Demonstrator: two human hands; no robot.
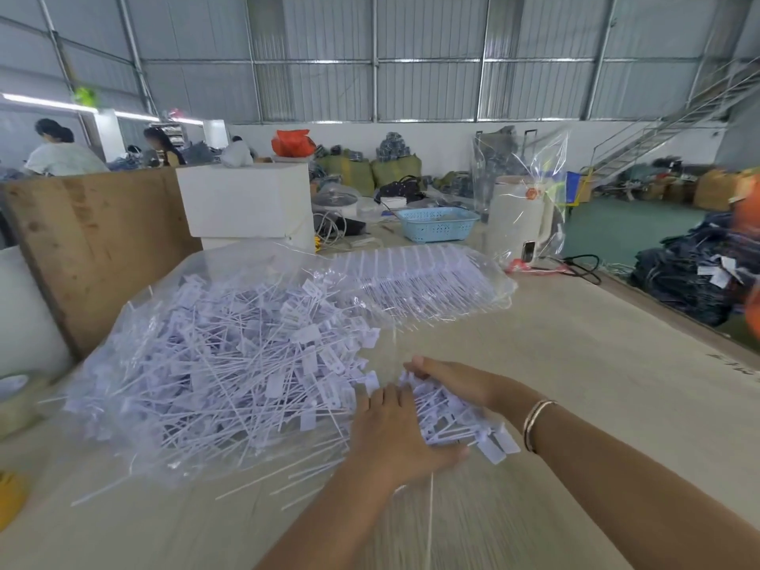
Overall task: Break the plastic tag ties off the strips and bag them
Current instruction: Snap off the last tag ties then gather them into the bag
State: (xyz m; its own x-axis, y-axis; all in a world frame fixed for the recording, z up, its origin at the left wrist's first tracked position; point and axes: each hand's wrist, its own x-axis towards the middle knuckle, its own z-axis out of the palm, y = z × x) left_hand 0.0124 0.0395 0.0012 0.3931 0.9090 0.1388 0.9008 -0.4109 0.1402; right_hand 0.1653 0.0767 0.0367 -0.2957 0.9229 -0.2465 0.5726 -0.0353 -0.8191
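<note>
Gathering a handful of white plastic tag ties between both hands, a person works at a pale table in a metal-walled warehouse. The left hand lies over the near side of the bunch with fingers spread and lightly curled onto it, thumb out toward the right; the right hand cups the far side, fingers bent around the ties, a thin bangle on its wrist. Each tie is a slim white stem ending in a small rectangular tag, and those in the held bunch mostly run with their long axis from upper left to lower right, tags toward the lower right. Just left of the hands, a clear plastic bag lies open on the table with a large loose heap of ties in it, too many to count, stems crossing in every direction and some poking out over the near edge. Beyond it, a second clear bag holds unbroken strips, their ties lined up side by side in neat rows with stems pointing toward the near left. One thin bare strand runs down the table toward the camera. Farther back stand a white box, a light blue basket, a cream appliance under clear wrap and a leaning wooden board. Three people are visible at far left, and dark folded garments are stacked at right.
</note>
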